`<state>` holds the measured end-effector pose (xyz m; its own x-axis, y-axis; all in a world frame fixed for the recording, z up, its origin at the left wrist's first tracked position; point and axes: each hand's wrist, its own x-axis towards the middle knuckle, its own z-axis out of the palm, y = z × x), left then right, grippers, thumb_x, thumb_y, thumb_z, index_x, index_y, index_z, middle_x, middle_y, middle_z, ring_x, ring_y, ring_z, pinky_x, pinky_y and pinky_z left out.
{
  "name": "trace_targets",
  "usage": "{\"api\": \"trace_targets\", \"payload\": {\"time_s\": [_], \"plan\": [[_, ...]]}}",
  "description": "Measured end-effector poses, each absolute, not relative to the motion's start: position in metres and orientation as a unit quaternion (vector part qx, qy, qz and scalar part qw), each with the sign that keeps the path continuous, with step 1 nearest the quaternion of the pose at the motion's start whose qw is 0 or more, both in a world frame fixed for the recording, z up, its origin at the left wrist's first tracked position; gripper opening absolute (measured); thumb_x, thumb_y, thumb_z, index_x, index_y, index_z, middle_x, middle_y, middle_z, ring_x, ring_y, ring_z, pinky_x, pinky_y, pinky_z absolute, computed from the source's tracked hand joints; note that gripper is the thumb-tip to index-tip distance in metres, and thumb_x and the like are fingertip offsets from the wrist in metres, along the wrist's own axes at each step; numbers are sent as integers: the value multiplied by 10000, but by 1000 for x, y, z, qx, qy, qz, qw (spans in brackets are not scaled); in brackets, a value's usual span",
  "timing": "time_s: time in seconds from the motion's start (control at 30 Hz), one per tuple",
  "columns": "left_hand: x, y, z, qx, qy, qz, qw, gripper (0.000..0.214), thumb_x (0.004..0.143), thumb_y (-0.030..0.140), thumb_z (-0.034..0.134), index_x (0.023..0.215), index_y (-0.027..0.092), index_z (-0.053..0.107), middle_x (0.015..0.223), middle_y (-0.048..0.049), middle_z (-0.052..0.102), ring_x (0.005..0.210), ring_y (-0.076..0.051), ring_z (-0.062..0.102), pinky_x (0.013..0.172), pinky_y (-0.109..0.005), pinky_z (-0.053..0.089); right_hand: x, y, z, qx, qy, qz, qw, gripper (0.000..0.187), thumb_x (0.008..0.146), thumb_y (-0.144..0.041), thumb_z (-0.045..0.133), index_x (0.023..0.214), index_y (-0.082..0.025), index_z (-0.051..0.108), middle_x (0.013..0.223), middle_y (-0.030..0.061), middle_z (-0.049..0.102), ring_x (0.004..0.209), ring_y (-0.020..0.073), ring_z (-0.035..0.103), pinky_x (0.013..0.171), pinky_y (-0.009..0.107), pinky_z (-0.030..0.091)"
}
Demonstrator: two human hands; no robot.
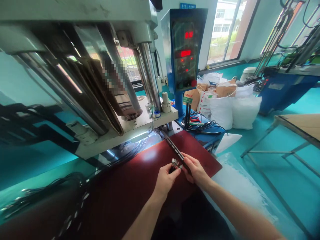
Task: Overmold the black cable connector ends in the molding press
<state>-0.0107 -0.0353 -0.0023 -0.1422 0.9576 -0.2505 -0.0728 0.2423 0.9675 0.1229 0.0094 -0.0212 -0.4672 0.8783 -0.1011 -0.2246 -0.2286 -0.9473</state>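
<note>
1. While the left hand [165,180] curls nearly closed around a bunch of small metal-ended connectors [175,162], the right hand [196,169] grips the near end of a dark slotted bar [174,148] between thumb and fingers.
2. Both hands sit over the desk [125,193], close before the worker; with them as the dial's centre, the bar points towards 11 o'clock. Whether its far end rests on anything, I can't tell.
3. My guess is that gripping the bar's end leaves the bright pieces along it uncovered, and that bunching the connectors keeps their tips free.
4. Around 10 to 11 o'clock looms a pillared press [146,70], probably limiting room beyond the desk. A control box [185,63] glows red at 12.
5. Towards 1, a red-handled tool [195,119] lies among black cables, with white sacks [221,111] beyond.
6. At 2 is a metal-framed stand [303,123]; plastic sheeting [240,183] spreads at 3, possibly awkward underfoot.
</note>
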Motion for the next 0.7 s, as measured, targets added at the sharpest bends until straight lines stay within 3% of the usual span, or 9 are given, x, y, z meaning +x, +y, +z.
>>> {"api": "trace_targets", "payload": {"time_s": [0.17, 0.43, 0.7], "plan": [[-10, -34, -4, 383, 584, 493, 519, 269, 589, 387, 709, 654, 144, 613, 362, 76, 355, 359, -69, 327, 366, -196, 210, 119, 5, -25, -339, -494, 696, 396, 588, 822, -510, 508, 1271, -134, 458, 445, -82, 446, 271, 50, 318, 265, 161, 238], [-6, -32, 0, 381, 574, 479, 544, 177, 603, 301, 643, 604, 146, 560, 338, 95, 312, 319, -41, 229, 351, -192, 162, 121, 5, -30, -343, -511, 678, 402, 546, 847, -480, 500, 1273, -140, 464, 449, -74, 455, 278, 47, 333, 274, 155, 249], [-6, -32, -2, 360, 585, 486, 541, 205, 570, 310, 683, 562, 149, 557, 352, 86, 327, 337, -47, 275, 359, -190, 176, 121, 3, -27, -353, -508, 674, 405, 544, 835, -469, 513, 1267, -140, 475, 471, -68, 469, 287, 51, 349, 276, 158, 254]]}}
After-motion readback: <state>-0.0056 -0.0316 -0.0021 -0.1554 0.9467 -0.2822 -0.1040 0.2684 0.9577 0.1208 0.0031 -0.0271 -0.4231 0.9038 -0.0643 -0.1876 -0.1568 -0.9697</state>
